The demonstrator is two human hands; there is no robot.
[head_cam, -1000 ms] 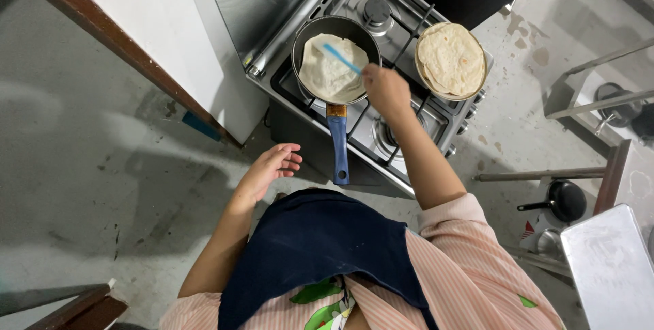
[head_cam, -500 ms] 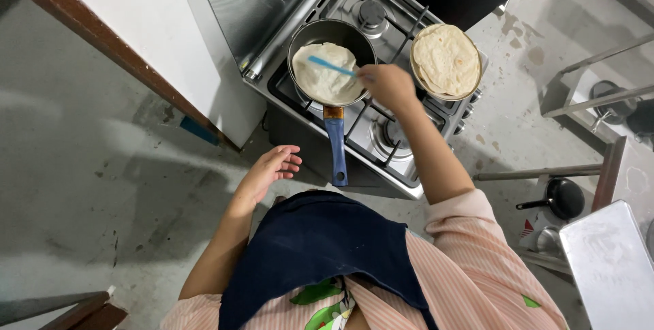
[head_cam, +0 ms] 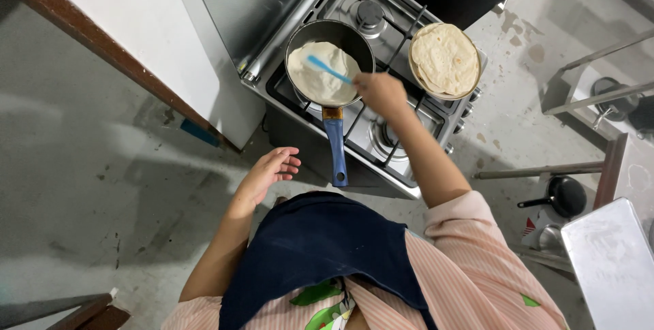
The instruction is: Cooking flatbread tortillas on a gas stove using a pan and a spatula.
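Note:
A dark frying pan (head_cam: 359, 37) with a blue handle (head_cam: 336, 146) sits on a gas stove (head_cam: 388, 126). A pale round flatbread (head_cam: 320, 81) lies in the pan. My right hand (head_cam: 381, 91) grips a light blue spatula (head_cam: 327, 69), whose blade rests on the flatbread. My left hand (head_cam: 269, 173) hangs free below the stove's front edge, fingers apart, holding nothing. To the right, a plate (head_cam: 444, 59) on the stove carries a stack of cooked flatbreads.
A steel cabinet (head_cam: 231, 23) and a white, wood-edged counter (head_cam: 95, 37) stand left of the stove. A small black pan (head_cam: 562, 197) lies on the concrete floor at right, beside a metal tray (head_cam: 606, 262) and steel frames (head_cam: 579, 85).
My right hand has moved the spatula a little across the flatbread. The view has shifted slightly. My left hand stays in about the same place.

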